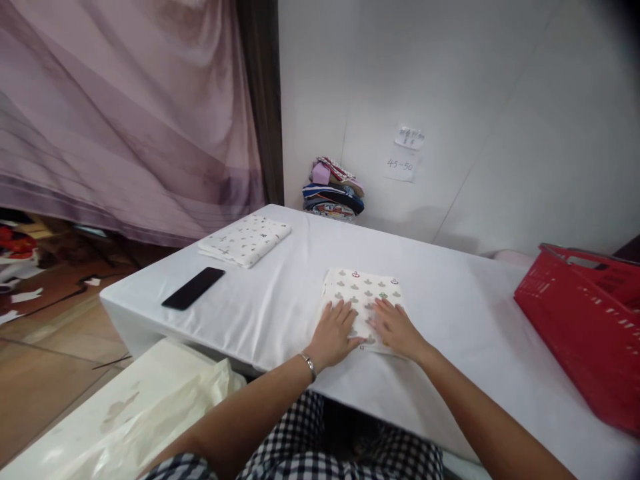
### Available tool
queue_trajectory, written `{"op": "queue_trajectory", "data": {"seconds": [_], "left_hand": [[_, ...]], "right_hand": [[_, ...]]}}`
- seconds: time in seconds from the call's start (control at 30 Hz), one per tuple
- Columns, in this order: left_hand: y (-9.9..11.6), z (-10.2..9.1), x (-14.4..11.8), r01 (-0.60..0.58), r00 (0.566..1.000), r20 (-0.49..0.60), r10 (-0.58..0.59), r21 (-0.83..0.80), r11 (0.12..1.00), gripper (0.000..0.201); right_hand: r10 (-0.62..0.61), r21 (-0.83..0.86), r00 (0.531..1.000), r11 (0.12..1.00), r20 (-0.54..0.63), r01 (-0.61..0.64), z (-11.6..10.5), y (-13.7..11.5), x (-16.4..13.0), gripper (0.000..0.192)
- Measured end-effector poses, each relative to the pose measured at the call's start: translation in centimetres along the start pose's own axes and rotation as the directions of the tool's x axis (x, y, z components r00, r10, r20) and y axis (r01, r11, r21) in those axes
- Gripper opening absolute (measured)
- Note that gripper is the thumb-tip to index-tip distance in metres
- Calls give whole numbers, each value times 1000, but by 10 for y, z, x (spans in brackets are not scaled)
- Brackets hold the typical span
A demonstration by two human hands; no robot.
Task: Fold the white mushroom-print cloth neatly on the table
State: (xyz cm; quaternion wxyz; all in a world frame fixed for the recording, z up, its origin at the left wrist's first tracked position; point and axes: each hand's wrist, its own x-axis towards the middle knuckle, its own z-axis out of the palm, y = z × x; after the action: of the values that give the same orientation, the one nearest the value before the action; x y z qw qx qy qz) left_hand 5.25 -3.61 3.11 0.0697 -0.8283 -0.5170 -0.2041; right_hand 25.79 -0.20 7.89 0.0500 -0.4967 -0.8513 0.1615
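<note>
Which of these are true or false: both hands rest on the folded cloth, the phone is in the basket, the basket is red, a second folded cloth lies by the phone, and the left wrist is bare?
1. Both the left hand and the right hand lie flat on the folded patterned cloth. True.
2. The black phone is in the basket. False: it lies on the white table.
3. The basket is red. True.
4. A second folded cloth lies near the phone. True.
5. The left wrist is bare. False: it wears a bracelet.
</note>
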Motion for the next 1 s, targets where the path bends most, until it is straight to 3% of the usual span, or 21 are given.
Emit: {"op": "queue_trajectory", "data": {"seconds": [0.17, 0.3, 0.43, 0.53, 0.7, 0.83, 1.0], "left_hand": [[2, 5, -7, -11, 999, 42, 11, -14, 1000, 67], [1, 5, -7, 4, 998, 67, -3, -17, 1000, 67], [2, 7, -9, 19, 995, 96, -15, -46, 999, 73], [0, 11, -11, 2, 993, 117, 7, -82, 997, 88], [-2, 15, -12, -15, 992, 126, 27, -95, 995, 93], [-2, 12, -12, -19, 991, 128, 30, -84, 996, 84], [-3, 12, -12, -30, 992, 123, 39, -78, 997, 82]], "right_hand": [[-120, -76, 992, 990, -22, 118, -2, -20, 80, 59], [-65, -163, 997, 984, 49, 72, 12, -19, 127, 62], [-42, -193, 997, 980, 60, 52, 23, -8, 137, 66], [-58, -149, 997, 987, 58, 66, 24, -5, 135, 65], [-25, -23, 999, 999, 28, 25, 6, 1, 153, 54], [75, 53, 973, 995, 218, -89, -20, 13, 181, 57], [179, 4, 908, 981, 379, -195, -39, 23, 206, 69]]}}
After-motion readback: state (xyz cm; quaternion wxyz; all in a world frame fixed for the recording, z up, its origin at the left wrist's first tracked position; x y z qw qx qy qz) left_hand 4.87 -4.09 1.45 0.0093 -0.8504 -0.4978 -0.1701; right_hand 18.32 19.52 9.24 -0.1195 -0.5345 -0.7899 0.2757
